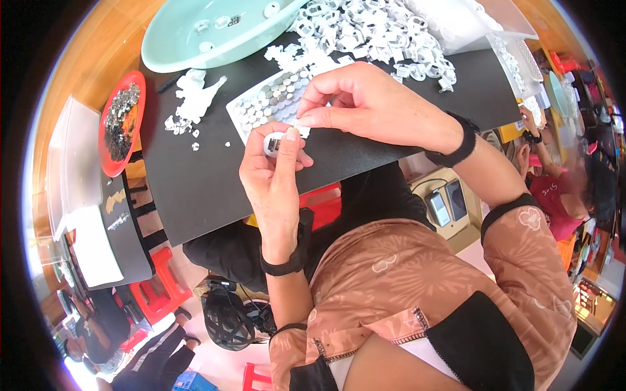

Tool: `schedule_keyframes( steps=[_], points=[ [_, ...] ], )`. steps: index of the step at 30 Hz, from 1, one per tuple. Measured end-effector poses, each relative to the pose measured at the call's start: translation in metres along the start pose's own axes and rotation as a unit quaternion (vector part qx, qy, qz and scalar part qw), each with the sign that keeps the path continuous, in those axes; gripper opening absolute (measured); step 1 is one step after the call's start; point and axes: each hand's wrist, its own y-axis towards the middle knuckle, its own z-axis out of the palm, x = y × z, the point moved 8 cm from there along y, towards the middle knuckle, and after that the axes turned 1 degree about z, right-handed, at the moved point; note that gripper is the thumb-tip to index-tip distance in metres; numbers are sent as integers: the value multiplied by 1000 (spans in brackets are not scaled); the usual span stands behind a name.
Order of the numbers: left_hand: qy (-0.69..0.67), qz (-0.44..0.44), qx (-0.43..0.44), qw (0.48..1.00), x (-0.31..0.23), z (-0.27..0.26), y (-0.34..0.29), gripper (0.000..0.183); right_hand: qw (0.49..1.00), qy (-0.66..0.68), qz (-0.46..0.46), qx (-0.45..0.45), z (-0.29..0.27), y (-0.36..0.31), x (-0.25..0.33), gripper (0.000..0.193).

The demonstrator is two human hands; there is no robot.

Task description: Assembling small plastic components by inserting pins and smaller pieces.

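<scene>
My left hand (268, 176) is closed around a small white rounded plastic piece with a dark window (273, 144), held above the table's near edge. My right hand (375, 107) reaches in from the right with thumb and forefinger pinched together close to that piece. Whatever sits between those fingertips is too small to make out. Just beyond the hands lies a pale tray (237, 122) carrying many small round silver button cells (259, 104); my right hand covers part of it.
A large heap of white plastic casings (372, 32) spreads behind the tray. At the back left stands a mint-green basin (195, 60), with crumpled white plastic (195, 91) near it. A red dish (105, 130) of small metal parts is farther left. Other people are at both sides.
</scene>
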Motion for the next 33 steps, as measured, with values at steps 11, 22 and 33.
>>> schedule_keyframes(
  steps=[11, 22, 33],
  points=[
    [-60, 15, -16, 998, 1, -3, 0, 17, 955, 249, 157, 22, 27, -1, -28, 18],
    [-50, -27, 18, 998, 1, -3, -3, 12, 993, -14, 17, 117, 11, 10, 4, 16],
    [-269, -58, 12, 961, 4, 3, 1, 39, 986, 137, 92, -1, 7, 3, -23, 25]
  ],
)
